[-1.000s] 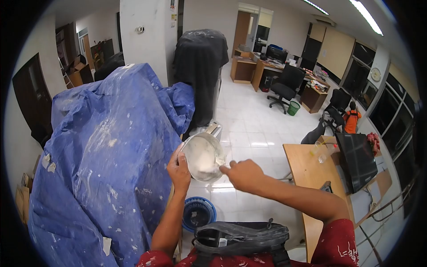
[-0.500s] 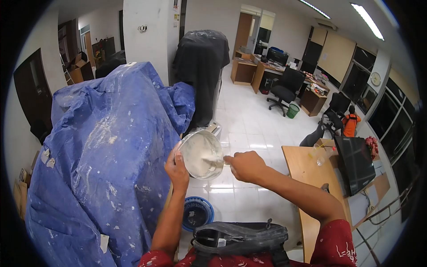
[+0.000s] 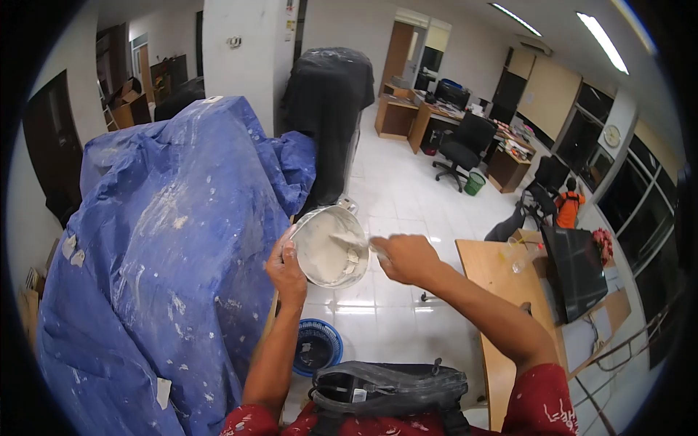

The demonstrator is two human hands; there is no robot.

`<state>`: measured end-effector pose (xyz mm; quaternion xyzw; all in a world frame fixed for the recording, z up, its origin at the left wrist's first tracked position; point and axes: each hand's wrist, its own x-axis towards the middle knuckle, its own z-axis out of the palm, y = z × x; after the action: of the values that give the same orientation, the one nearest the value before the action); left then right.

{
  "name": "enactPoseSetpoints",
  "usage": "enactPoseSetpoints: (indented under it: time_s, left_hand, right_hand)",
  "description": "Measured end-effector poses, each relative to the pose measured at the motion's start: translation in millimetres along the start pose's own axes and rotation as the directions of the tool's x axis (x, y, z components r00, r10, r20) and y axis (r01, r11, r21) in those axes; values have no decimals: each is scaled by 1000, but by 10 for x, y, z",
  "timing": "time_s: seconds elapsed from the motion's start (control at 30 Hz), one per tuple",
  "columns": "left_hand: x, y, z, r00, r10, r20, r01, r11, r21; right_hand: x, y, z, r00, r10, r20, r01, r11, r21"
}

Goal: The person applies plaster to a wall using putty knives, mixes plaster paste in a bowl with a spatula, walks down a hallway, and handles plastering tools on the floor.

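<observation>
A round metal bowl with whitish paste inside is held up in front of me, its opening tipped toward the camera. My left hand grips the bowl's left rim, thumb at the edge. At the bowl's right rim, my right hand is closed round the handle of a tool whose pale, paste-covered blade reaches into the paste. The handle itself is mostly hidden by my fingers.
A stained blue tarp covers a large shape at left. Below the bowl, a blue basket stands on the floor. A wooden desk with a monitor is at right. A person in orange is farther back, near office chairs.
The bowl and my left hand have shifted slightly. My right hand has moved a little up and right, and the tool's blade sits higher in the paste.
</observation>
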<state>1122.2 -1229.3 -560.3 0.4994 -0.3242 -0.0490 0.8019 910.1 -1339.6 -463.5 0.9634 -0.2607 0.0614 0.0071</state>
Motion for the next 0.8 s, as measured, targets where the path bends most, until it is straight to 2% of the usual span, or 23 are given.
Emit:
enactPoseSetpoints:
  time_s: [0.03,0.13,0.23,0.27,0.37,0.4,0.43,0.5,0.6,0.63,0.67,0.73,0.8]
  left_hand:
    - [12,19,-9,1000,19,-13,-19,1000,16]
    - [34,-133,-11,997,-17,-78,7,991,-132]
    - [31,-111,28,993,18,-114,-28,996,-86]
    - [21,-103,32,993,25,-113,-33,997,-74]
    - [-29,-52,29,998,33,-62,-34,999,-20]
    - [-39,-11,25,999,31,-19,-31,999,11]
    - [-36,9,26,999,32,19,-33,999,38]
    - [-35,-69,14,999,15,46,-14,999,-30]
    - [-64,67,39,998,-22,54,25,999,-47]
    - [-79,126,64,998,-37,57,39,998,-39]
    - [-98,71,83,993,-108,50,116,975,-191]
    - [-144,-145,109,966,-252,59,249,843,-476]
    - [-153,-306,86,957,-285,54,272,815,-511]
  right_hand:
    - [-43,-25,58,999,30,22,-30,999,43]
    - [-198,-232,146,990,107,95,-125,970,207]
    - [-261,-462,248,984,103,147,-155,903,401]
    - [-246,-569,137,959,146,244,-243,864,441]
    - [-203,-514,210,980,108,167,-187,787,588]
    - [-177,-475,159,967,129,219,-236,779,581]
    - [-135,-429,106,970,148,193,-232,809,540]
    - [-55,-313,-12,975,179,134,-221,865,450]
    - [144,-162,-220,967,238,96,-253,945,207]
    - [171,-157,-228,963,239,126,-258,952,165]
    - [204,-180,-226,957,242,157,-263,957,124]
    - [235,-254,-147,954,236,184,-252,966,66]
    - [195,-351,-35,950,202,240,-234,965,113]
